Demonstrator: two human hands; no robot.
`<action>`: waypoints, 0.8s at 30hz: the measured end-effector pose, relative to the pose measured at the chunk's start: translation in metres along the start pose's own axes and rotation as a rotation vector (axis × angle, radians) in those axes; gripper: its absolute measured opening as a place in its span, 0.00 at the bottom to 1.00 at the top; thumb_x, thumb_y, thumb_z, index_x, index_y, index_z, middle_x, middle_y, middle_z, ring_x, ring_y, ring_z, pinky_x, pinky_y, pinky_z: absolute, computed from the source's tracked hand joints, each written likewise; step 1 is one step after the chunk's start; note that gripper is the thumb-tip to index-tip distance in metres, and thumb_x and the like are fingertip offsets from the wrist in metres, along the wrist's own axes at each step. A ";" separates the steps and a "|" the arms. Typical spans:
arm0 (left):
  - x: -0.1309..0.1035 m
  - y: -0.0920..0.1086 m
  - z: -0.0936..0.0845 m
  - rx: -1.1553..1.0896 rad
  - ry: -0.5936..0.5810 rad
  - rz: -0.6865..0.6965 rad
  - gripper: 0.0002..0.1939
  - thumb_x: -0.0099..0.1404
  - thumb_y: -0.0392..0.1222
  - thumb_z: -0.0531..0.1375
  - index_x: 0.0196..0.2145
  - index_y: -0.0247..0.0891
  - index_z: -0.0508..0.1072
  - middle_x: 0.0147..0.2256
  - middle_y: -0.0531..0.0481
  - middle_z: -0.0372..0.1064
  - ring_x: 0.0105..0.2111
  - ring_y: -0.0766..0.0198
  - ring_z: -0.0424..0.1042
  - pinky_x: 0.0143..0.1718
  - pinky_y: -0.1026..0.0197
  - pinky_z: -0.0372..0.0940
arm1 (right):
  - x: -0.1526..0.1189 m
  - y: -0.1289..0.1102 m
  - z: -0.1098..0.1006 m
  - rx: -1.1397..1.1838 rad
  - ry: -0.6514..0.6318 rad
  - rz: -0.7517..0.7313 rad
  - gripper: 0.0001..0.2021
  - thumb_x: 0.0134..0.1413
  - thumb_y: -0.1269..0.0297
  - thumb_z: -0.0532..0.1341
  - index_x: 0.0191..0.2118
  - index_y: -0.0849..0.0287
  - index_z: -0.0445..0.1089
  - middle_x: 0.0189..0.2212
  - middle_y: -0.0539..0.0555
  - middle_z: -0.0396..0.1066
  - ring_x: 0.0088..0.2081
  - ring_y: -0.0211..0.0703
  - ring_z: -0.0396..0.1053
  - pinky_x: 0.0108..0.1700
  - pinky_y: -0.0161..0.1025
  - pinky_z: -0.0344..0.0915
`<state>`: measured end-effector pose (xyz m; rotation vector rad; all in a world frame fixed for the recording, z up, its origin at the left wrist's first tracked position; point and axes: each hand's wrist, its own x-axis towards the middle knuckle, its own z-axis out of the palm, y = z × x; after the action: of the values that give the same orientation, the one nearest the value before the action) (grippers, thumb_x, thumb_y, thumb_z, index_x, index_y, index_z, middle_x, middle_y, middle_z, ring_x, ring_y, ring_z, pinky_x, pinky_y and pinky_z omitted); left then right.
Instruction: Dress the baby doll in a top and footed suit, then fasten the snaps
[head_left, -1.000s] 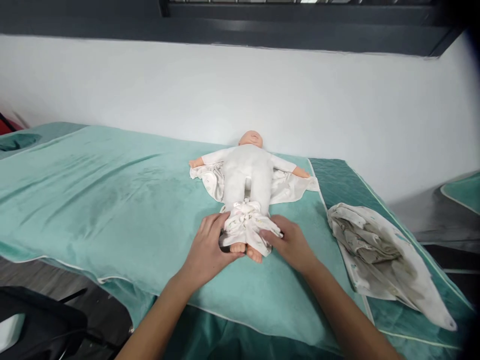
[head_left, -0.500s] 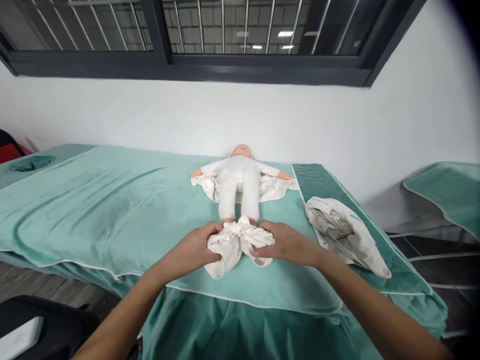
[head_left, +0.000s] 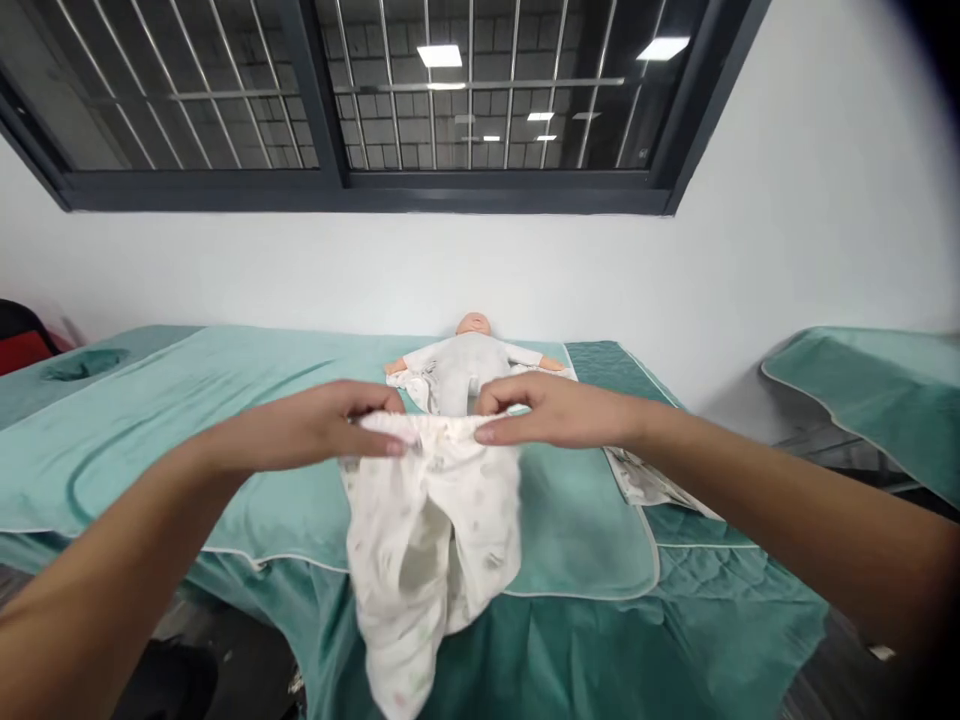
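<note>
A pair of white baby pants (head_left: 480, 530) with a faint print hangs by its gathered waistband between my two hands. My left hand (head_left: 330, 425) pinches the waistband on the left, and my right hand (head_left: 555, 408) pinches it on the right. The legs dangle past the front edge of the bed, the left one lower. Behind the pants a baby doll (head_left: 456, 365) in white lies on its back, arms spread, head toward the wall. Its legs are mostly hidden by the pants and my right hand. A printed cloth lies under the doll.
A teal velvet cover (head_left: 225, 400) is spread over the bed. At the right, a printed white cloth (head_left: 645, 480) is partly hidden by my right forearm. Another teal-covered surface (head_left: 885, 380) stands farther right. A barred window (head_left: 480, 110) is above the wall.
The pants, bunched at the doll's feet before, are now lifted toward me and hang unfolded. Both hands have risen with them and grip the waistband. The view has tilted up.
</note>
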<state>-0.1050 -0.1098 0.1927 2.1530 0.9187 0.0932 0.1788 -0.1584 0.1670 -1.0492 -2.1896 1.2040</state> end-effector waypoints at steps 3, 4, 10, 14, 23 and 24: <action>-0.009 0.011 -0.017 0.035 0.351 0.032 0.17 0.58 0.57 0.65 0.34 0.39 0.73 0.31 0.52 0.69 0.31 0.64 0.68 0.29 0.65 0.62 | 0.018 -0.033 -0.002 0.038 0.057 -0.063 0.17 0.54 0.46 0.64 0.31 0.57 0.68 0.29 0.48 0.66 0.32 0.38 0.64 0.33 0.35 0.59; -0.012 0.014 -0.020 0.036 0.468 0.057 0.18 0.57 0.57 0.65 0.34 0.39 0.73 0.30 0.52 0.69 0.30 0.64 0.68 0.29 0.65 0.62 | 0.024 -0.044 -0.002 0.042 0.089 -0.098 0.18 0.53 0.46 0.65 0.30 0.57 0.68 0.27 0.47 0.65 0.30 0.37 0.63 0.32 0.34 0.59; -0.011 0.024 -0.033 0.101 1.060 0.251 0.18 0.56 0.56 0.65 0.36 0.40 0.73 0.32 0.53 0.70 0.30 0.65 0.67 0.29 0.65 0.61 | 0.065 -0.086 0.003 0.314 0.196 -0.330 0.20 0.50 0.44 0.67 0.28 0.57 0.64 0.26 0.47 0.64 0.29 0.36 0.62 0.31 0.34 0.60; 0.022 -0.003 -0.046 0.106 1.202 0.205 0.15 0.61 0.52 0.61 0.38 0.38 0.72 0.33 0.53 0.70 0.32 0.65 0.67 0.36 0.62 0.64 | 0.115 -0.067 -0.004 0.443 0.187 -0.380 0.20 0.53 0.42 0.63 0.31 0.56 0.65 0.28 0.48 0.65 0.32 0.38 0.64 0.35 0.35 0.63; 0.172 -0.125 0.014 -0.047 1.090 0.016 0.16 0.62 0.38 0.54 0.48 0.37 0.68 0.51 0.41 0.68 0.54 0.55 0.67 0.58 0.51 0.60 | 0.225 0.126 -0.043 -0.364 0.643 -0.013 0.07 0.60 0.60 0.56 0.40 0.58 0.65 0.39 0.56 0.71 0.42 0.46 0.67 0.48 0.44 0.63; 0.187 -0.129 0.028 -0.177 1.001 -0.016 0.15 0.63 0.39 0.55 0.48 0.38 0.68 0.51 0.42 0.70 0.53 0.56 0.69 0.58 0.51 0.61 | 0.228 0.148 -0.054 -0.406 0.680 0.004 0.10 0.60 0.61 0.57 0.44 0.59 0.66 0.46 0.60 0.70 0.48 0.50 0.66 0.52 0.46 0.61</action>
<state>-0.0328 0.0484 0.0443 1.8803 1.3841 1.2746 0.1332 0.0984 0.0721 -1.3680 -1.8922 0.3048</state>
